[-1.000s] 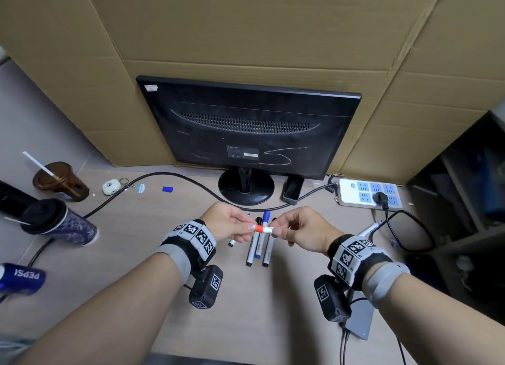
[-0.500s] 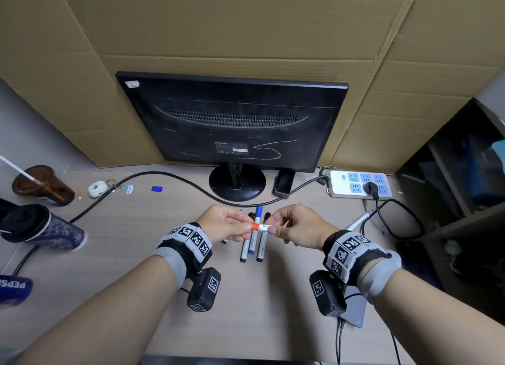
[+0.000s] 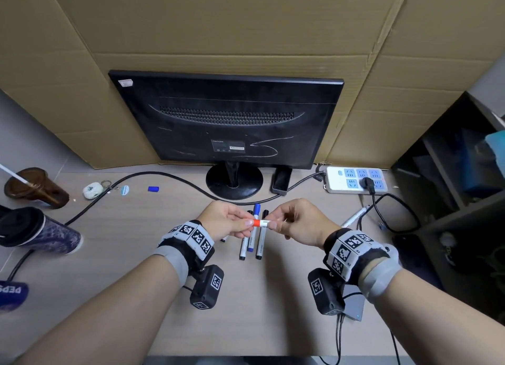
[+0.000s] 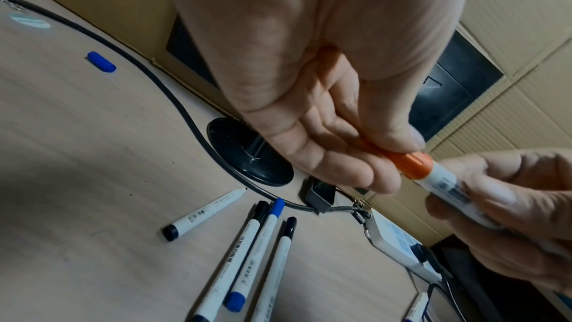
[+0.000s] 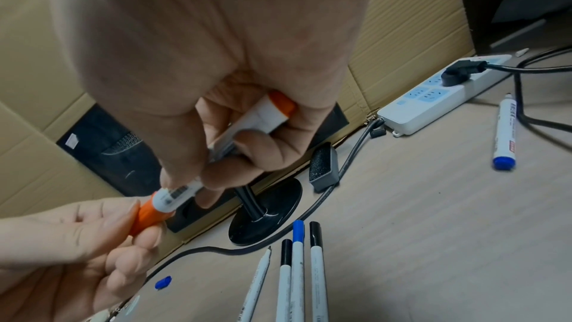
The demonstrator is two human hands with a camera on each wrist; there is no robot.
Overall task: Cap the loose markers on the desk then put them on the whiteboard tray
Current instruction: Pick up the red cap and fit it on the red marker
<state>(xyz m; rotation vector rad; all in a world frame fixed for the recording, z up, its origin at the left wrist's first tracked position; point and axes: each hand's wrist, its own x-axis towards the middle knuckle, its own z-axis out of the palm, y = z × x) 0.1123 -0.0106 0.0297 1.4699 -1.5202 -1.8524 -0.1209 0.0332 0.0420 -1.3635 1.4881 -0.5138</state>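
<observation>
Both hands hold one orange marker (image 3: 261, 223) level above the desk (image 3: 136, 255). My left hand (image 3: 247, 224) pinches its orange cap (image 4: 410, 164), which sits on the white barrel (image 5: 179, 194). My right hand (image 3: 274, 224) grips that barrel. Below lie three capped markers (image 3: 252, 241) side by side, two black and one blue. An uncapped black marker (image 4: 201, 214) lies left of them. A blue marker (image 5: 506, 131) lies near the power strip, and a loose blue cap (image 3: 153, 189) lies far left. No whiteboard tray is in view.
A black monitor (image 3: 229, 118) stands behind on its round base, with a black eraser (image 3: 281, 180) beside it. A power strip (image 3: 355, 180) and cables lie at the right. Cups (image 3: 41, 228) and a Pepsi bottle (image 3: 11, 293) stand at the left edge. Dark shelves stand at the right.
Both hands have stayed joined on the orange marker in front of the monitor base. Only the head view has shifted a little.
</observation>
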